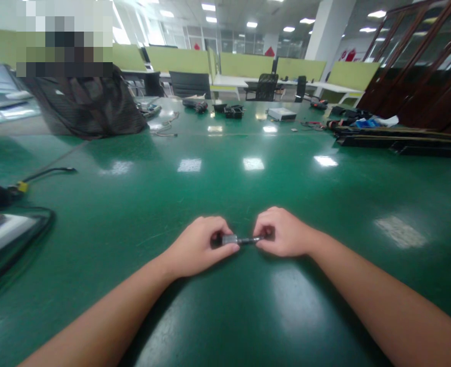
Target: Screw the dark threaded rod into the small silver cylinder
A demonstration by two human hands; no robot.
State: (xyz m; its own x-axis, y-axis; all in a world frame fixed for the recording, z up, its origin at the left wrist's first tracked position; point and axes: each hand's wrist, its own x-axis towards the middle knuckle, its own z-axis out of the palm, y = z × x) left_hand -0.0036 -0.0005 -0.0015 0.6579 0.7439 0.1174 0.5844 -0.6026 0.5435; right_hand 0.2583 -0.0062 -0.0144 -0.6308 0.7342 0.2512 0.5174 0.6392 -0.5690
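Note:
Over the glossy green table (210, 193), a small slim tool (244, 240) lies level between my two hands. It has a thick grey metallic block at its left end and a thin dark shaft running right. My left hand (200, 245) grips the block between thumb and fingers. My right hand (282, 232) pinches the thin right end, and its fingertips partly cover that tip. A short gap separates the hands, with the shaft showing across it.
A dark bag (91, 104) stands at the back left. Near the left edge lie a black cable (51, 173) and a pale flat object (9, 232). A white box (281, 114) sits at the back, and long black strips (409, 140) lie back right.

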